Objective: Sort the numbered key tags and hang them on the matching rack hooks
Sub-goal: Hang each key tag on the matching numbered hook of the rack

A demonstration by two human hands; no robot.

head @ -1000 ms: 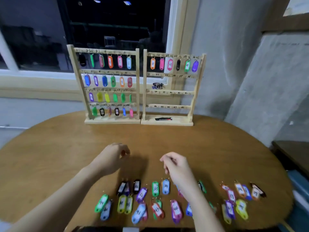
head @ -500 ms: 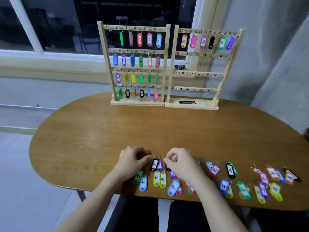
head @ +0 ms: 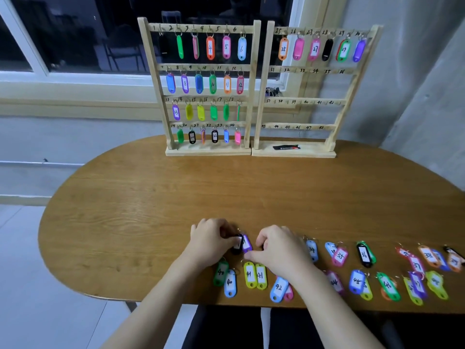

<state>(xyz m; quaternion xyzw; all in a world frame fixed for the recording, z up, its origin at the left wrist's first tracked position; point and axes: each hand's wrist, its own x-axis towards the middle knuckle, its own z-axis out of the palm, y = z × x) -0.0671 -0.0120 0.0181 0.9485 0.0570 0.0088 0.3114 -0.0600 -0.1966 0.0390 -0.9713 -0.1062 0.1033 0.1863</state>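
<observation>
Two wooden racks stand at the table's far side. The left rack [head: 256, 79] has tags on every numbered hook. The right rack [head: 348, 79] holds tags only on its top row, 25 to 30; its lower rows are bare. Several loose numbered tags lie along the table's near edge, among them a yellow pair marked 41 [head: 255, 275] and a black 36 [head: 364, 254]. My left hand [head: 210, 241] grips a black tag [head: 237, 245] at its top end. My right hand [head: 280, 249] pinches the purple tag [head: 247, 244] lying right beside it.
The oval wooden table [head: 176, 197] has its rounded left end and near edge close to my hands. A small black card [head: 286, 147] lies on the right rack's base. Behind the racks are a window sill and a dark window; a grey wall rises at the right.
Both hands dropped from above the table onto the tag row and closed on the black and purple tags. The view shifted, so the racks now sit higher and farther off.
</observation>
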